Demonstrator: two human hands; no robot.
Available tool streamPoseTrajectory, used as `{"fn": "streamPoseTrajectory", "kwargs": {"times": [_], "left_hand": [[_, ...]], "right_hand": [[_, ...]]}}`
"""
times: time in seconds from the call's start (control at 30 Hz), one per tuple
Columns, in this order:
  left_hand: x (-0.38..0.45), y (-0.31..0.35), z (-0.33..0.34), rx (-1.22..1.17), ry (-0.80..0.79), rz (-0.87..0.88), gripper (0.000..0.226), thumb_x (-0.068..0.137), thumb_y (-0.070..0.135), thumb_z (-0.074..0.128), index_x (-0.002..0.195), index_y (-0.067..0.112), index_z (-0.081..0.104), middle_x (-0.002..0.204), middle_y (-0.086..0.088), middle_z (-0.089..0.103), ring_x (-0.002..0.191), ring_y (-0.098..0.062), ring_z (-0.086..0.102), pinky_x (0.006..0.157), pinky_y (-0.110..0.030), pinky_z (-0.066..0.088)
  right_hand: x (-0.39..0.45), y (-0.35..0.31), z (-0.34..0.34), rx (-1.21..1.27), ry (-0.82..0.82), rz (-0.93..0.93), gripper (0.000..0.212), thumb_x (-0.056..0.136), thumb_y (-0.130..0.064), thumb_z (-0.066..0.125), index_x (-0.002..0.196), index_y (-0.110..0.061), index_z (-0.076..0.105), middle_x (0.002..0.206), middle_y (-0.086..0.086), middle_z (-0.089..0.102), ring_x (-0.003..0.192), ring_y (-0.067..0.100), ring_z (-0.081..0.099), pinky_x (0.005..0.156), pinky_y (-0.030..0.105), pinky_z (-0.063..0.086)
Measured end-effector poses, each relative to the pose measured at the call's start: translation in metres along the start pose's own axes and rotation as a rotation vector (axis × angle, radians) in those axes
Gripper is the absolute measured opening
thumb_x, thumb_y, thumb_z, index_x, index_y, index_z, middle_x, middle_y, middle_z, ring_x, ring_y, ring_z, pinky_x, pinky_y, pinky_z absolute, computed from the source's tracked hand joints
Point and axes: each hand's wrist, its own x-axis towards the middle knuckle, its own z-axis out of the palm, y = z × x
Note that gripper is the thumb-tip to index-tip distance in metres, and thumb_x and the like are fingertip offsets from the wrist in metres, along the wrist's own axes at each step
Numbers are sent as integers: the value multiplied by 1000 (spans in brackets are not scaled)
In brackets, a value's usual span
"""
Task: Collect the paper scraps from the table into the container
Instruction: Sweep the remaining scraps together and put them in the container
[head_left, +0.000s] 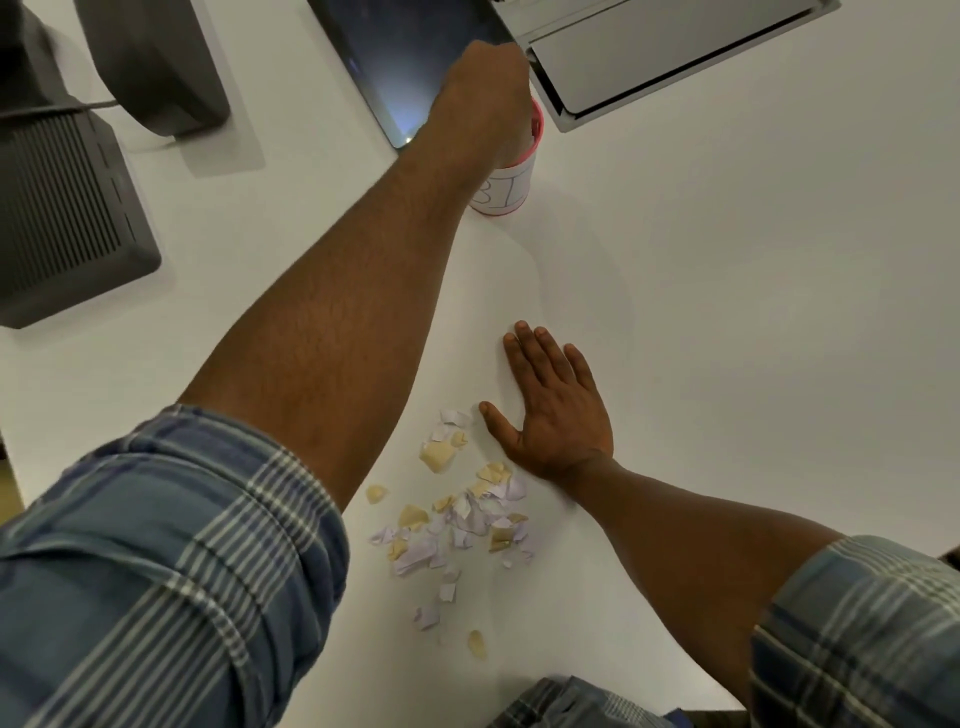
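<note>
Nearby, ragged torn paper scraps (460, 514).

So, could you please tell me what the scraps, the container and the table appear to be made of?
The scraps look like thin matte paper, lilac and cream, with torn, curled edges. The container seems to be pink plastic, going by its smooth rim, wrapped in a white paper label with handwritten letters. The table looks like smooth white laminate with a soft sheen, though its core cannot be told.
</note>
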Motion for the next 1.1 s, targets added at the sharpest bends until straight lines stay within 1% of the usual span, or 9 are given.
{"fn": "streamPoseTrajectory", "kwargs": {"times": [0.13,0.33,0.4,0.53,0.67,0.77,0.9,0.97,1.1], "left_hand": [[-24,-5,-6,-196,99,-67,38,86,23,64,121,12,56,124,-8,59,114,-25,55,87,-28,45],[-122,-32,-3,-453,392,-169,26,91,13,49,109,7,66,110,-9,70,101,-19,64,85,-12,42],[-166,-45,12,-488,368,-226,30,90,13,50,115,9,65,117,-7,68,108,-17,63,93,-11,37],[-253,-74,49,-564,317,-322,30,86,15,54,111,9,68,112,-9,70,101,-21,67,94,-35,52],[-333,-81,77,-556,223,-369,28,86,12,58,112,9,67,114,-9,69,105,-22,65,95,-33,50],[-376,-79,92,-549,151,-377,31,86,13,59,117,10,65,120,-8,66,111,-21,62,98,-25,44],[-422,-75,112,-549,89,-398,38,85,17,62,123,12,59,124,-7,63,115,-23,58,100,-29,43],[-439,-71,121,-532,43,-400,45,85,20,63,129,13,54,130,-6,58,120,-23,53,100,-26,38],[-463,-60,132,-505,-92,-430,78,78,41,69,142,17,33,140,-4,37,126,-20,43,97,-27,42]], "right_hand": [[0,2,2,-4,7,-1,78,92,-67,18,153,-23,1,161,-5,-2,147,10,-7,121,38,2],[-2,2,3,-24,11,-11,74,93,-64,15,153,-23,0,161,-5,-4,147,11,-6,121,38,2],[-3,2,2,-22,6,-26,72,94,-62,16,153,-24,0,161,-5,-5,148,11,-6,121,38,1],[-2,4,-4,81,-36,-64,69,93,-58,17,153,-25,6,160,-7,-3,147,10,-5,120,34,-1],[-1,6,-24,433,-138,37,56,101,-43,33,151,-20,22,160,-6,12,147,11,7,117,27,2],[-21,-2,-35,522,-137,79,55,98,-37,48,148,-19,32,155,-3,29,144,14,24,118,28,15],[-69,-16,-26,477,-92,31,69,83,-42,68,141,-16,42,145,4,45,131,21,42,108,29,34],[-93,-18,-21,448,-111,18,84,76,-48,74,144,-17,36,146,3,40,132,20,38,107,35,38],[-136,-20,-15,349,-152,21,115,66,-56,79,152,-16,13,157,2,16,142,20,17,112,32,26]]}}
